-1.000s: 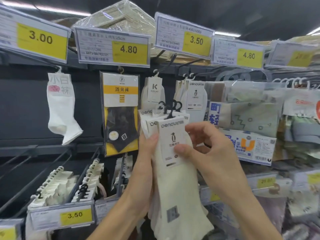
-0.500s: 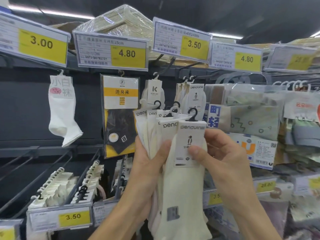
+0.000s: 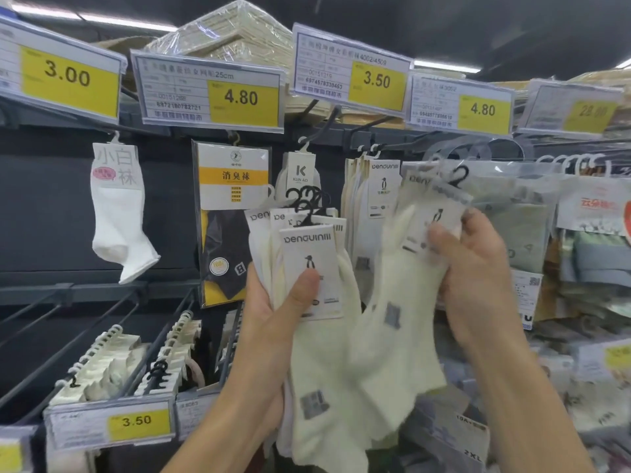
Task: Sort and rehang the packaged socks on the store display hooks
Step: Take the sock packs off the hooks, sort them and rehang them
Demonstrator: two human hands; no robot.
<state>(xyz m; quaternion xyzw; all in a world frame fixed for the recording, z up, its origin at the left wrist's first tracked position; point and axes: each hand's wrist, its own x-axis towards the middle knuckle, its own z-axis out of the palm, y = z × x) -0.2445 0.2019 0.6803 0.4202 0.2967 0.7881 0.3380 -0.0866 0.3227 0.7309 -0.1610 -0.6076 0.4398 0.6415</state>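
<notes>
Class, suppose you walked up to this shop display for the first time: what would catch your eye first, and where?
Centre stage, the left hand grips a bundle of cream socks with penguin cards, while the right hand holds a single cream pair to its right, blurred. Along the top runs a row of yellow price tags, and a lone white sock hangs at upper left.

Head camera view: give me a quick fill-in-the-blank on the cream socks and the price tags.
The left hand grips a bundle of cream penguin-label socks with ____ plastic hangers. The single cream sock pair, apart from the bundle, is pinched by the ____. The yellow price tag above the white ankle sock reads ____.
Missing: black; right hand; 3.00.
</notes>
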